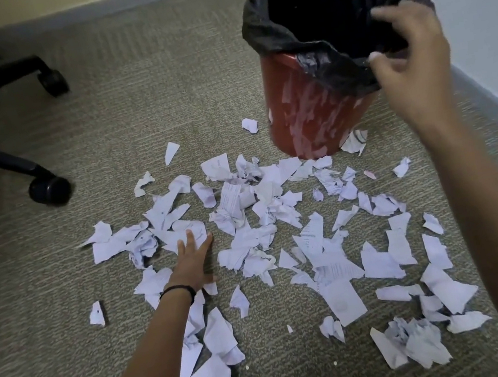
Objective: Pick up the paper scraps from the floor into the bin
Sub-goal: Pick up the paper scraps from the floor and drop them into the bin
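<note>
While the left hand point(192, 259) lies flat, fingers straight, on scraps point(343, 300) strewn across the carpet point(162, 104), mostly right of its fingertips, the right hand point(409, 55) curls thumb and fingers round the rim of the upright bin point(304, 114); 2 chair castors point(50, 188) sit well left of the fingers

Bare forearms point(144, 361), thin black wristband point(177, 290) behind left grip point(194, 257)
</note>
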The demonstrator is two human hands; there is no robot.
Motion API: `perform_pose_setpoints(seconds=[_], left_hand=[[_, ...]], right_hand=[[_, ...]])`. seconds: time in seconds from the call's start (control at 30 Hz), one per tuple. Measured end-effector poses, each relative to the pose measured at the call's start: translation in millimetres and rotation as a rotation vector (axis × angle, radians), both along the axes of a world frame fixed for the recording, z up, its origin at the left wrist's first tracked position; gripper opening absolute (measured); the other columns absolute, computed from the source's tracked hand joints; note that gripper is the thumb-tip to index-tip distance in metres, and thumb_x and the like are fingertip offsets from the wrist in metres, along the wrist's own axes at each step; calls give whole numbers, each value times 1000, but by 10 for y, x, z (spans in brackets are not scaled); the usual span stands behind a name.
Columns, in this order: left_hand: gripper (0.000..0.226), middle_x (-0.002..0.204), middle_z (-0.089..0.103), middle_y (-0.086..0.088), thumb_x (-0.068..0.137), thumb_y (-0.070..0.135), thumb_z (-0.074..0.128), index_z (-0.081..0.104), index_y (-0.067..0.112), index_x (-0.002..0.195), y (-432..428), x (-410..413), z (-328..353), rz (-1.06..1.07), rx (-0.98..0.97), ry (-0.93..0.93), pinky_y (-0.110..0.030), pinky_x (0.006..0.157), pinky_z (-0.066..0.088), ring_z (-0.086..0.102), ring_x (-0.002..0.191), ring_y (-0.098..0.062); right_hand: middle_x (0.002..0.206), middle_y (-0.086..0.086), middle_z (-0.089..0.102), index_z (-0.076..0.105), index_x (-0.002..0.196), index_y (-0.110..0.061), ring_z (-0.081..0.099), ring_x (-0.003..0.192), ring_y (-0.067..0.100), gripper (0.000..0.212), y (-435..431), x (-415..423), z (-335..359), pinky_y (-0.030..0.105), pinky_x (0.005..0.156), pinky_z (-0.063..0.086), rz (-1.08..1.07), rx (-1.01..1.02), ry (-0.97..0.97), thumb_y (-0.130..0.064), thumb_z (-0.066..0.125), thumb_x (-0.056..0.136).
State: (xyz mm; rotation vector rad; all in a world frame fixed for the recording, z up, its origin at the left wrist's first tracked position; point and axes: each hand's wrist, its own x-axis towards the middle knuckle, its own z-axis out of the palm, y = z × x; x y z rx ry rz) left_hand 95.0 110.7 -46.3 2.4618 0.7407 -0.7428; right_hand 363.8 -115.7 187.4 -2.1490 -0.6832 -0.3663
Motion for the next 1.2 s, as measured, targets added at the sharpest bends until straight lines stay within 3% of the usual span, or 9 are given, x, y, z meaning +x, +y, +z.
perform_pose_setpoints(seconds=[0.17, 0.27, 0.33, 0.43, 0.5, 0.67, 0.9, 1.03, 1.2], left_hand=[[81, 155, -21, -17, 94, 21, 56, -2, 24, 151, 10, -10, 74, -51, 26, 4, -48, 116, 19, -10, 144, -40], [70, 156, -18, -15, 97, 25, 49, 4, 25, 151, 51, -42, 85, -58, 9, -41, -45, 115, 20, -8, 145, -37], [68, 157, -16, -13, 97, 25, 49, 7, 26, 151, 63, -61, 83, -59, 10, -58, -44, 115, 21, -7, 146, -35], [70, 157, -16, -12, 96, 23, 51, 6, 26, 151, 60, -68, 85, -60, 17, -53, -44, 115, 21, -7, 146, -34], [72, 157, -15, -13, 96, 23, 51, 5, 26, 151, 52, -72, 82, -66, 33, -43, -45, 115, 21, -6, 146, -35], [76, 157, -15, -14, 95, 18, 53, 2, 26, 151, 25, -90, 83, -75, 81, -27, -45, 113, 25, -5, 145, -37], [76, 157, -14, -16, 94, 18, 54, 3, 24, 151, 24, -86, 72, -79, 77, -37, -44, 116, 19, -4, 145, -39], [76, 157, -13, -16, 94, 17, 54, 3, 24, 151, 19, -84, 71, -75, 72, -42, -45, 116, 17, -4, 145, -39], [77, 157, -13, -16, 94, 17, 55, 4, 24, 151, -2, -81, 75, -68, 79, -40, -45, 117, 16, -4, 145, -39]], right_hand=[[115, 15, 52, 60, 107, -5, 46, 103, -10, 30, -96, -803, -914, 6, 83, 43, 22, 97, 23, 9, 42, 87], [102, -1, 59, 61, 105, -16, 58, 81, 7, 23, -228, -1380, -1613, 27, 66, 50, 308, -141, 481, -2, 46, 94], [95, -11, 59, 64, 102, -18, 56, 80, 1, 18, -305, -1779, -1918, 23, 69, 46, 523, -291, 767, -10, 51, 94], [90, -7, 62, 69, 98, -11, 52, 72, -6, 14, -315, -2339, -2119, 9, 68, 44, 846, -483, 854, -14, 59, 88], [94, 9, 66, 69, 95, -6, 55, 71, 0, 14, -297, -2634, -2203, 16, 69, 45, 1084, -576, 864, -11, 64, 83], [97, 18, 59, 68, 93, -4, 54, 95, 33, 17, -341, -2932, -2412, 38, 78, 44, 1381, -725, 495, -8, 68, 77], [89, 11, 56, 66, 85, -10, 53, 85, 28, 7, -451, -2988, -2528, 38, 79, 46, 1498, -740, 242, -11, 65, 79], [87, -6, 54, 62, 79, -27, 51, 79, 11, 5, -509, -3045, -2622, 22, 63, 47, 1577, -792, -37, -24, 65, 77], [86, -15, 51, 59, 83, -33, 46, 80, 3, 16, -564, -3180, -2692, 15, 65, 43, 1512, -978, -301, -24, 46, 85]])
